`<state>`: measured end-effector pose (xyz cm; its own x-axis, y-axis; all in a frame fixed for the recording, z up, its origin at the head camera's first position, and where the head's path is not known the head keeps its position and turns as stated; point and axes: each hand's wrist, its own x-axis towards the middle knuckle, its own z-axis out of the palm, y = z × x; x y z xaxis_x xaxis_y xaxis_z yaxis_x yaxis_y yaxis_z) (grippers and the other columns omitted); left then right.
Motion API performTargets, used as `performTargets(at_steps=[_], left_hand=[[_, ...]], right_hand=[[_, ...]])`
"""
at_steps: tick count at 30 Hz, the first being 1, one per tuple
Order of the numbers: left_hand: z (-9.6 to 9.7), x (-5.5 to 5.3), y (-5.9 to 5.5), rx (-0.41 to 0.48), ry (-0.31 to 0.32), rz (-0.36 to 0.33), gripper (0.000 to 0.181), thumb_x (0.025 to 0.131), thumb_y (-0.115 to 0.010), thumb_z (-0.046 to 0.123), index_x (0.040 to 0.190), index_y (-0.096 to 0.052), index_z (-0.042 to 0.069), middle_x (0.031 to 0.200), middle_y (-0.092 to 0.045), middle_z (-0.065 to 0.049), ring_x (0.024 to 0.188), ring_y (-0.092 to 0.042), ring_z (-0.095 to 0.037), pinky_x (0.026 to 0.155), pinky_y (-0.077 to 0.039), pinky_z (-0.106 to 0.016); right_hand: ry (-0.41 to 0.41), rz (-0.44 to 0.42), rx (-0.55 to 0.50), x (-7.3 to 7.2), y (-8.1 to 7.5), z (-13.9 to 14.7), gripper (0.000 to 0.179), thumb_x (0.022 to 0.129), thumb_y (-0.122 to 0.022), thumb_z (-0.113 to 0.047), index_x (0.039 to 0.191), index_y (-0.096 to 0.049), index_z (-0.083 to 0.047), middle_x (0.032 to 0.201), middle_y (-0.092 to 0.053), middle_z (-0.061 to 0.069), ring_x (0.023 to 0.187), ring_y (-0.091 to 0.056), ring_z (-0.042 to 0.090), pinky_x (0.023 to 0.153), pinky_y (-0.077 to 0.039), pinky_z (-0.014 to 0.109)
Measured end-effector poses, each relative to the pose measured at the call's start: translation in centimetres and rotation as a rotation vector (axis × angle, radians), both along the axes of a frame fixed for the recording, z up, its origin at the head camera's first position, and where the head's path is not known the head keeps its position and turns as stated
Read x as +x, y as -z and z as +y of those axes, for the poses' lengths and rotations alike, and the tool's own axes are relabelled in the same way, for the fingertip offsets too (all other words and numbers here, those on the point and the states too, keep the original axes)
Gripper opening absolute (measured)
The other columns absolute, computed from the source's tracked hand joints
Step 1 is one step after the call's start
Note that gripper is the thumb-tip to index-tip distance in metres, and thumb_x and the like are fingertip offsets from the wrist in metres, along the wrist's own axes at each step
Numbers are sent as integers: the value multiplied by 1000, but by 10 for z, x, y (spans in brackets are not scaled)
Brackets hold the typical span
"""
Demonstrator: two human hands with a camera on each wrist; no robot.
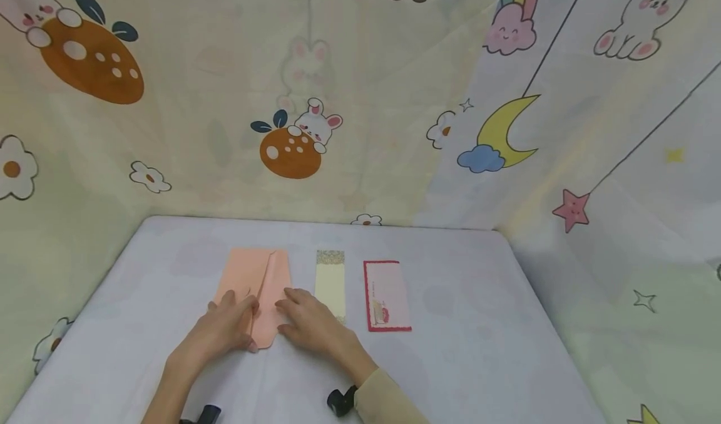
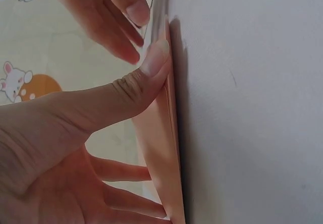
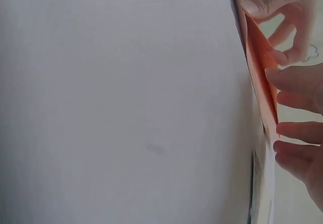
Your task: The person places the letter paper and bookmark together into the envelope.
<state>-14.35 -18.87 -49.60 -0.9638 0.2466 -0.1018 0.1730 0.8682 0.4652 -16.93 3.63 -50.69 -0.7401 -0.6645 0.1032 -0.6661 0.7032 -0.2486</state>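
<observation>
A peach paper envelope (image 1: 248, 266) lies at the left of the table, with a long flap (image 1: 277, 280) along its right side. My left hand (image 1: 224, 325) holds the envelope near its lower edge. In the left wrist view the thumb (image 2: 151, 65) is on the near edge while the other fingers reach over the paper. My right hand (image 1: 314, 320) rests its fingertips at the envelope's right edge, fingers fairly straight. From the right wrist view, a gap with deeper orange inside (image 3: 260, 50) shows between the paper layers, fingertips of both hands along it.
A cream card with glitter bands (image 1: 330, 283) lies just right of the envelope, partly behind my right hand. Further right is a pink card with a red border (image 1: 391, 292). The white-covered table (image 1: 450, 361) meets a patterned cloth backdrop (image 1: 225, 161).
</observation>
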Motion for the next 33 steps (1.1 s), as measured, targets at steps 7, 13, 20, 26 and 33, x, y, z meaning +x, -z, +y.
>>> performTargets(at_steps=[7,13,20,26,33], left_hand=[[1,0,-2,1,-9,1,61,58,-97,36,103,-59,21,104,-49,-15,92,-57,-55,59,-47,-44],[2,-1,-1,6,-27,-14,61,58,-97,34,103,-59,21,102,-47,-15,85,-52,-42,59,-44,-41],[2,1,-1,24,-28,-16,60,59,-97,31,103,-59,20,102,-46,-15,85,-50,-41,58,-42,-38],[2,0,0,30,-29,-27,59,59,-97,31,102,-58,20,102,-46,-14,84,-49,-41,59,-42,-39],[3,0,0,33,-33,-24,59,59,-97,30,102,-58,21,102,-46,-14,85,-50,-42,59,-42,-39]], right_hand=[[112,3,-17,-2,-1,17,46,96,-73,-31,137,-62,-14,148,-57,8,138,-53,22,112,-44,36],[214,58,-46,-1,1,29,49,93,-77,-34,135,-63,-13,137,-63,6,126,-59,23,106,-49,37],[403,56,-71,-1,7,35,64,87,-80,-47,135,-62,-8,124,-63,10,107,-57,22,88,-51,34],[578,30,-120,-2,9,35,78,82,-81,-57,135,-60,-5,115,-58,11,96,-52,19,76,-47,29],[698,23,-50,-5,10,35,86,77,-83,-61,132,-58,0,108,-55,14,89,-48,20,69,-43,30]])
